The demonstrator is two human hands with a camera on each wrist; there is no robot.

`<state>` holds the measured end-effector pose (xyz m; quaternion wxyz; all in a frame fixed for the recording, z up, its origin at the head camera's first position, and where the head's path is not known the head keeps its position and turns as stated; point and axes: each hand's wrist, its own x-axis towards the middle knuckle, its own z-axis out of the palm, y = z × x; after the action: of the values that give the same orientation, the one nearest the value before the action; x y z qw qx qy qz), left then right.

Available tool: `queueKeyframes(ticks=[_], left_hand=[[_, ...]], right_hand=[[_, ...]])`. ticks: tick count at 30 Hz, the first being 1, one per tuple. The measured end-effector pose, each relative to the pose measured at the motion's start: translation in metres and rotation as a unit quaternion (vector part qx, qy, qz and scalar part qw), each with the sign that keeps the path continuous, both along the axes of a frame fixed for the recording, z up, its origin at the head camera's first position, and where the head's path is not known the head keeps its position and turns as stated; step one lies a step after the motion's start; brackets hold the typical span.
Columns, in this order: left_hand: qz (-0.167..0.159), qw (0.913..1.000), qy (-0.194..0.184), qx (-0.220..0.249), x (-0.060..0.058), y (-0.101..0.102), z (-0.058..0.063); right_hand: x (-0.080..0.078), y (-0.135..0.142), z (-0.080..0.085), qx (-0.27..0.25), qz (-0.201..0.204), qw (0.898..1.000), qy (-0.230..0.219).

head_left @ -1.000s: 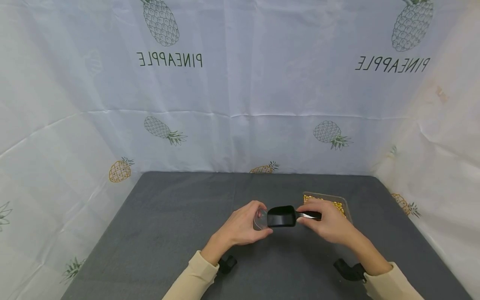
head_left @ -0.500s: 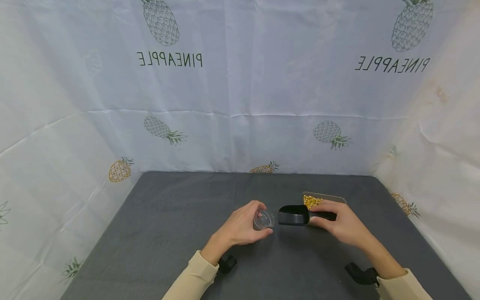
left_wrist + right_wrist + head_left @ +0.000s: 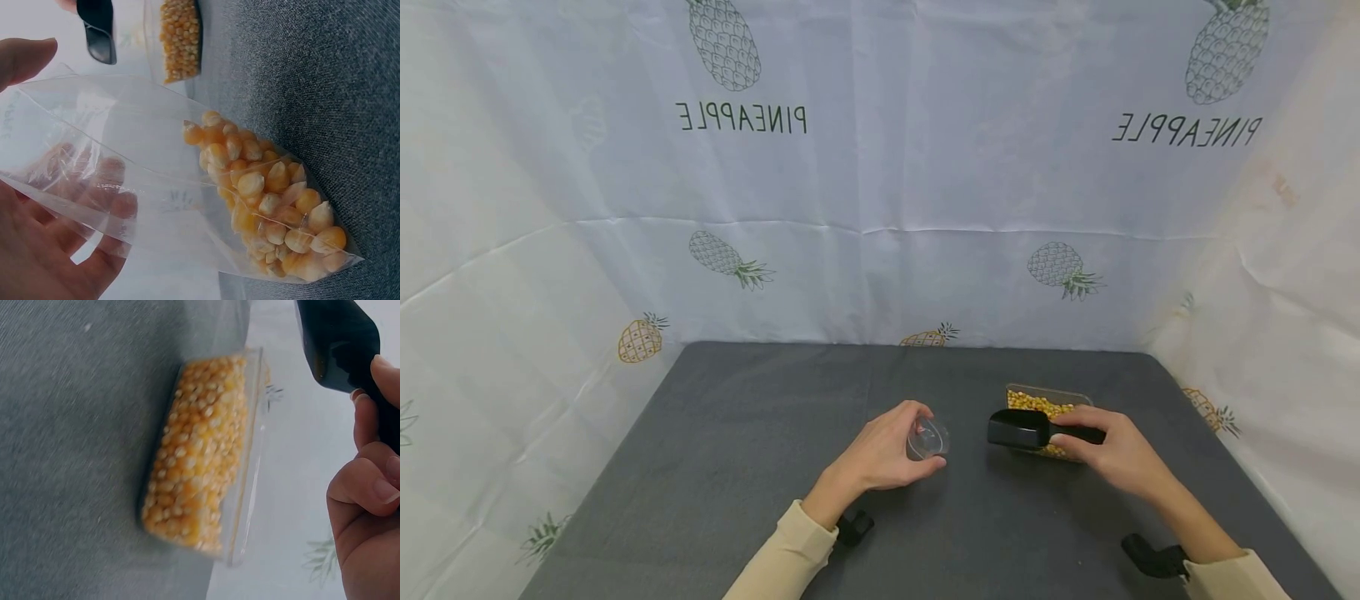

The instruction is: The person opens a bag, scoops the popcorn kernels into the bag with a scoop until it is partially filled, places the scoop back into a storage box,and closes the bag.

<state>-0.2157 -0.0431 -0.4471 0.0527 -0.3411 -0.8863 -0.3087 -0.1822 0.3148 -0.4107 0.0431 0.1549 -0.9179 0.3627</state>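
Note:
My left hand point(image 3: 883, 454) holds a clear plastic bag point(image 3: 156, 169) by its mouth, fingers and thumb spread round the opening. Yellow corn kernels point(image 3: 275, 206) fill the bottom of the bag, close by the grey cloth. To the right, my right hand point(image 3: 1120, 454) grips a black scoop point(image 3: 1018, 429) by its handle, thumb and fingers round it. The scoop is level and hangs above the front of a clear rectangular container point(image 3: 250, 481) of corn kernels point(image 3: 194, 450). In the head view the scoop and hand cover part of this container.
Grey cloth point(image 3: 760, 417) covers the table. White curtains point(image 3: 865, 167) with pineapple prints stand behind it and along both sides. A black strap mount point(image 3: 853, 529) sits at the left wrist and another black mount point(image 3: 1153, 557) at the right.
My right hand has drawn the scoop away from the bag's mouth, rightward to over the container, where more kernels now show. The left hand and bag have stayed in place.

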Motion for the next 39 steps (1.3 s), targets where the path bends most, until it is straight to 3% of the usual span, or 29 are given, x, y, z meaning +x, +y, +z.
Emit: queueKeyframes(ticks=[13, 39], left_hand=[[0.000, 1.0000, -0.001, 0.003, 0.000, 0.001, 0.001], [0.001, 1.0000, -0.006, 0.003, 0.000, 0.000, 0.001]], right_hand=[[-0.001, 0.026, -0.004, 0.025, -0.028, 0.999, 0.009], [-0.006, 0.070, -0.004, 0.077, -0.043, 0.996, 0.030]])
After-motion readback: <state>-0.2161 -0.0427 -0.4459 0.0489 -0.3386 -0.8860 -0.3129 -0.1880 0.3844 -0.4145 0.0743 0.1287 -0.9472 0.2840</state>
